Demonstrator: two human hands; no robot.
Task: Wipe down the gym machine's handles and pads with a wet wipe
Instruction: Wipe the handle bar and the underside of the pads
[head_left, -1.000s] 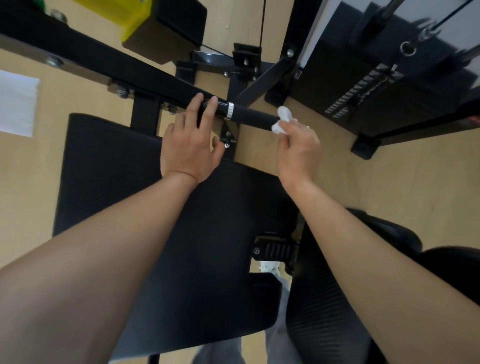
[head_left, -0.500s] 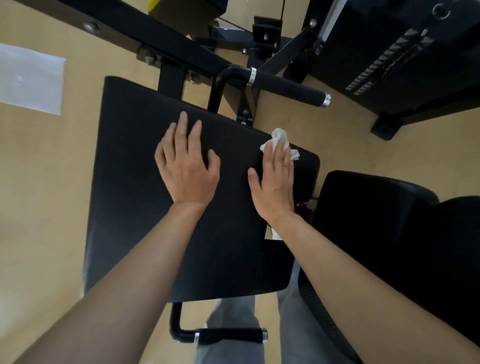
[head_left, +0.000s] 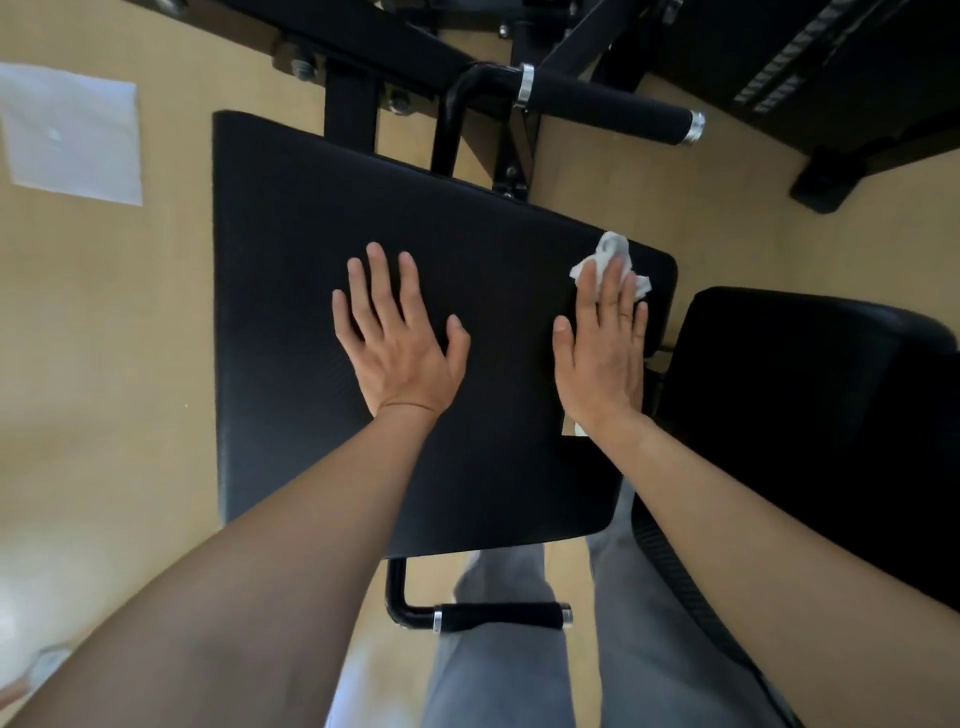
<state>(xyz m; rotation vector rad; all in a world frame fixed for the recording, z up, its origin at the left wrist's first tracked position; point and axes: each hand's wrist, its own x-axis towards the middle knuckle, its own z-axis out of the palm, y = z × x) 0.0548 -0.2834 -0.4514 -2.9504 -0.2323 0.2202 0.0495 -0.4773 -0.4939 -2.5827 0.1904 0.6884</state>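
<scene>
pinning the crumpled wet wipe (head_left: 609, 248) under straight, unclenched fingers (head_left: 615, 283) of the right hand (head_left: 602, 358), not gripping it; probably for broad flat strokes; lying at the far right corner of the big black pad (head_left: 311, 234), part poking out past the tips; bracing with the left hand (head_left: 400, 353), spread and relaxed on mid-pad, holding nothing, likely to steady the pad; beyond, leaving the far handle (head_left: 608, 106) and near handle (head_left: 498, 613) untouched, both clear of either hand
</scene>
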